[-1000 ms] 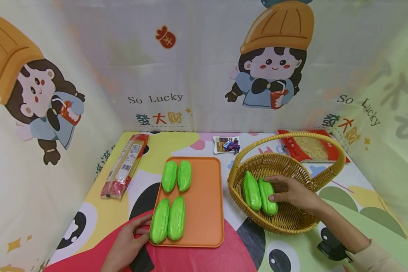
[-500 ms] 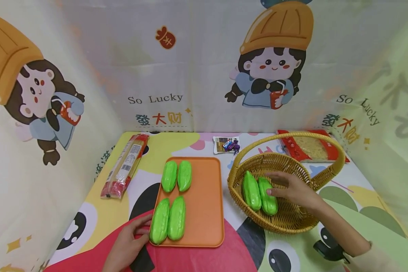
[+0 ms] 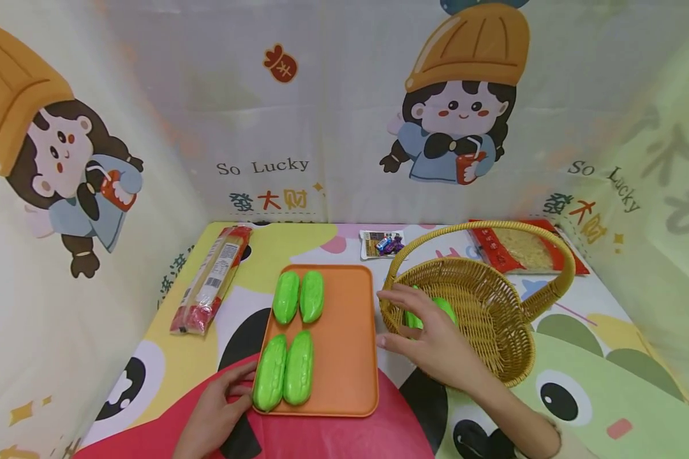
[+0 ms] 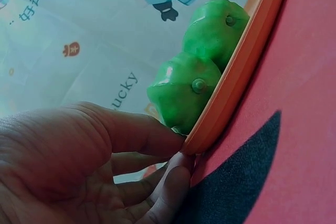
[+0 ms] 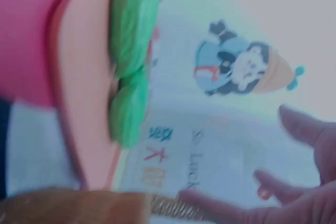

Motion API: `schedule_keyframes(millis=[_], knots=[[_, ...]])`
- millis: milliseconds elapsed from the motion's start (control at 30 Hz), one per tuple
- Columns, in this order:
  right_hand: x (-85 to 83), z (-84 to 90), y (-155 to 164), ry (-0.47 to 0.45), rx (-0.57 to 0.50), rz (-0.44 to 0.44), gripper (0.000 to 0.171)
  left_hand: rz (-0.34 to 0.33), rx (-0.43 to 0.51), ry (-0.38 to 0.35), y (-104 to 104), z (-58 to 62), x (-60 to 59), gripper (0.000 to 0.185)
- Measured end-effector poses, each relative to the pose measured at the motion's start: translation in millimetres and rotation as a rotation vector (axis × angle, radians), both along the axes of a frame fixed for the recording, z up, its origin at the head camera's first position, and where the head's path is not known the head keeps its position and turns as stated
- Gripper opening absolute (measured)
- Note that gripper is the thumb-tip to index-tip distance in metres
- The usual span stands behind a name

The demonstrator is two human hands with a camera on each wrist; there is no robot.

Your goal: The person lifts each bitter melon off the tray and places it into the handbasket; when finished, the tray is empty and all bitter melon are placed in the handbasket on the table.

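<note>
My left hand [image 3: 214, 408] pinches the lower left corner of an orange tray [image 3: 344, 344]; in the left wrist view the thumb and fingers [image 4: 144, 136] meet at its rim. Several shiny green cucumber-like vegetables lie on the tray's left half, a front pair with one vegetable [image 3: 298, 368] and a back pair with another [image 3: 312, 297]. My right hand [image 3: 439, 341] is over the left side of a wicker basket [image 3: 496, 319], fingers apart and holding nothing. Behind it, two more green vegetables [image 3: 444, 308] lie in the basket, partly hidden.
A long packet of noodles [image 3: 215, 280] lies left of the tray. Behind stand small wrapped sweets [image 3: 389, 245] on a flat packet. A red bag [image 3: 522, 248] lies behind the basket, whose tall handle [image 3: 563, 274] arches over it. Printed cloth walls enclose the table.
My right hand has left the vegetable in the basket and moved left toward the tray. The basket has shifted and turned slightly. My left hand stays at the tray corner.
</note>
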State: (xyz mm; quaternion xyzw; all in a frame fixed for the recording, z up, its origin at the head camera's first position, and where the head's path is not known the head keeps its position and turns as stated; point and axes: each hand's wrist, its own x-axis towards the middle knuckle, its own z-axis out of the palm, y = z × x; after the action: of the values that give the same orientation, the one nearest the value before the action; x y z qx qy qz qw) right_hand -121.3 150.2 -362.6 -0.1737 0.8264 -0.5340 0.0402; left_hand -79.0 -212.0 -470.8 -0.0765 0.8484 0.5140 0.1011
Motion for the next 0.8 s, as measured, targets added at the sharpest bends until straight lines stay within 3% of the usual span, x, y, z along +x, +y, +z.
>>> schedule_keyframes(millis=[167,333,600,800], knots=[[3.7,-0.5,-21,-0.017,0.041,-0.100,0.070,-0.003,-0.003,-0.008,-1,-0.2,-0.5,0.048],[8.1,-3.0,-25,-0.058,0.030,-0.099,0.070,0.003,-0.024,-0.017,-1,1.3,-0.6,0.048],[10.2,-18.4,-39,-0.055,0.004,0.008,0.066,-0.004,0.017,0.028,-1,1.8,0.9,0.048],[-1.5,-44.9,-63,-0.083,-0.013,0.133,0.064,-0.004,0.007,0.026,0,0.5,0.9,0.049]])
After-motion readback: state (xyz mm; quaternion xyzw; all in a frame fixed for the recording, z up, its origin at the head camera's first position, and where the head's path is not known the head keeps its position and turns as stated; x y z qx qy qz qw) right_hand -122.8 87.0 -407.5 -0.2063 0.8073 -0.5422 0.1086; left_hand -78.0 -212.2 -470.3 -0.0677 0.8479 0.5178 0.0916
